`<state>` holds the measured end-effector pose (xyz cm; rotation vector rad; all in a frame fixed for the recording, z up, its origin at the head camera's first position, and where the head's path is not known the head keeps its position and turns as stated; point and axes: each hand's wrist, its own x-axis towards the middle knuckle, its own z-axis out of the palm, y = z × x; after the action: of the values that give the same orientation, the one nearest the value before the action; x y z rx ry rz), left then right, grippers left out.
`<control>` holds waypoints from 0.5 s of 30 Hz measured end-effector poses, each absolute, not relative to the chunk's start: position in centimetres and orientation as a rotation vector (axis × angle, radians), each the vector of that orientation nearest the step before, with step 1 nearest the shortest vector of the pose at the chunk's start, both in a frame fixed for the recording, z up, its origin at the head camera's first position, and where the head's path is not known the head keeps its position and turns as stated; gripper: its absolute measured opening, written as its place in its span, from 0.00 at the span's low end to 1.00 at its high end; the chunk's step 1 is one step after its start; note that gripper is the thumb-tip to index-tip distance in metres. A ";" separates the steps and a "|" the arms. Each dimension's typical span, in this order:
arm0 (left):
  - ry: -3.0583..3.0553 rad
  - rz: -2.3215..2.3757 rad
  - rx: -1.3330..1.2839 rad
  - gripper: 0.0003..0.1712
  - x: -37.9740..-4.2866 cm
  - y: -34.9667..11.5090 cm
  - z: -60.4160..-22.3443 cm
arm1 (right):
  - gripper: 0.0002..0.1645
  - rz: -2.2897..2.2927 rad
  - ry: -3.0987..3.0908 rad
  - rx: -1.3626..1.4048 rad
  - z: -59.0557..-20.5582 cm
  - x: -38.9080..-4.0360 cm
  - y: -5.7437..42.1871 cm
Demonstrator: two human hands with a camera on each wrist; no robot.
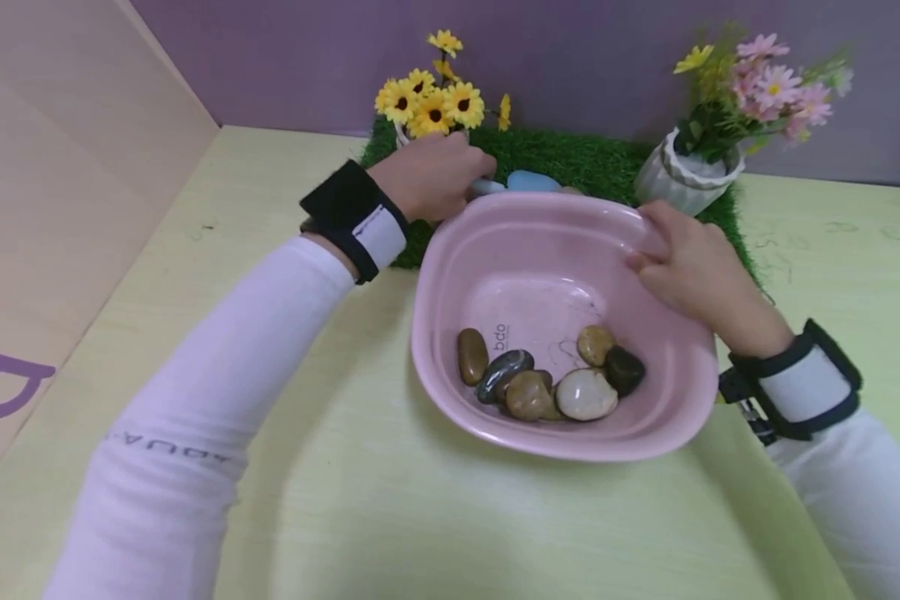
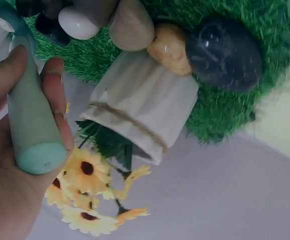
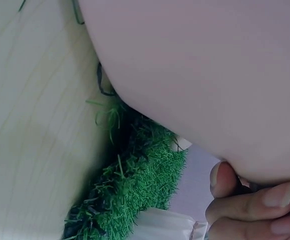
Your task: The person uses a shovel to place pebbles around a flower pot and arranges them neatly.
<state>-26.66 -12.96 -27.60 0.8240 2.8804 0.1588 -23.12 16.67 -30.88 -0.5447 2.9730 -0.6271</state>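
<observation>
A pink plastic basin (image 1: 570,450) is tilted toward me, with several smooth stones (image 1: 585,394) gathered along its lower side. My right hand (image 1: 693,271) grips its far right rim; the right wrist view shows the curled fingers (image 3: 250,205) against the basin's outside wall (image 3: 200,75). Behind the far left rim, my left hand (image 1: 435,175) holds a small shovel-like tool by its pale green handle (image 2: 34,115). The tool's blue head (image 1: 532,181) is partly hidden by the basin, and its exact shape cannot be made out.
Artificial grass (image 1: 570,154) lies along the purple wall. Yellow flowers (image 1: 431,104) in a white pot (image 2: 139,100) and pink flowers (image 1: 780,87) in another white pot (image 1: 682,179) stand on it. Loose stones (image 2: 225,55) lie by the left pot. A pale side wall (image 1: 67,167) borders the table's left.
</observation>
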 end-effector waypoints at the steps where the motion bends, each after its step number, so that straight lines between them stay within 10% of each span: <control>1: 2.884 0.143 0.835 0.11 -26.6 -12.9 -27.6 | 0.31 -0.632 2.972 -0.546 -30.9 -23.1 16.7; 15: 2.982 -0.016 0.983 0.14 -26.5 -12.7 -28.2 | 0.33 -0.616 2.973 -0.531 -31.0 -23.1 16.7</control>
<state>-26.52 -12.67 -28.18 0.9831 2.9819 -0.0160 -23.07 16.69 -30.97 -0.5310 2.9730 -0.6164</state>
